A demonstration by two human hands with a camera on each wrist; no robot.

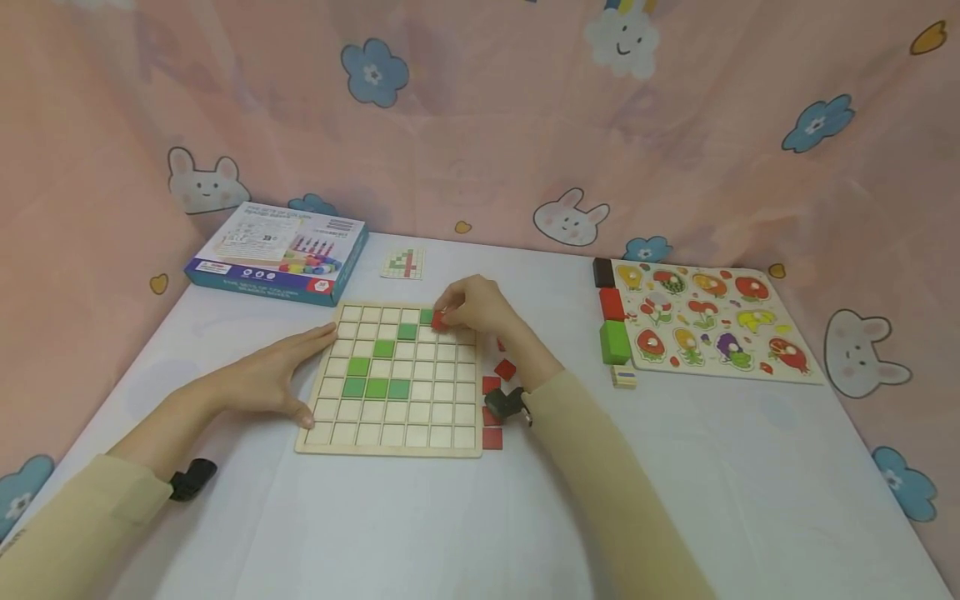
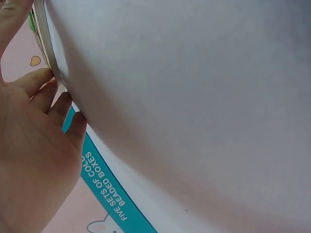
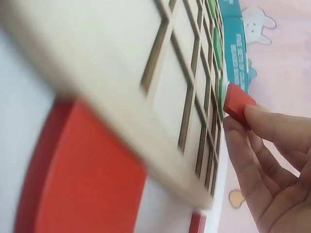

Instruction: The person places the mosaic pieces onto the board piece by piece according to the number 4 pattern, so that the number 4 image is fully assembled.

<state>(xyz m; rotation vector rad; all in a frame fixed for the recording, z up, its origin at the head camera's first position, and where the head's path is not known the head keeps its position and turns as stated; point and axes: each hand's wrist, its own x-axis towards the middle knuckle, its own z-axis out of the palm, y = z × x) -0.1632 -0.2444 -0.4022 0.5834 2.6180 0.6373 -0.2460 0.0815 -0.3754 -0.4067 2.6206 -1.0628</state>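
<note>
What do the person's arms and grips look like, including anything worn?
The left sleeve and right sleeve are beige. A small, rounded left black device and right black device sit by the cuffs. The left grip and right grip show no gloves.

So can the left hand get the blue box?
Probably yes: the left hand rests at the edge of the board, and only white table shows between it and the blue box.
</note>
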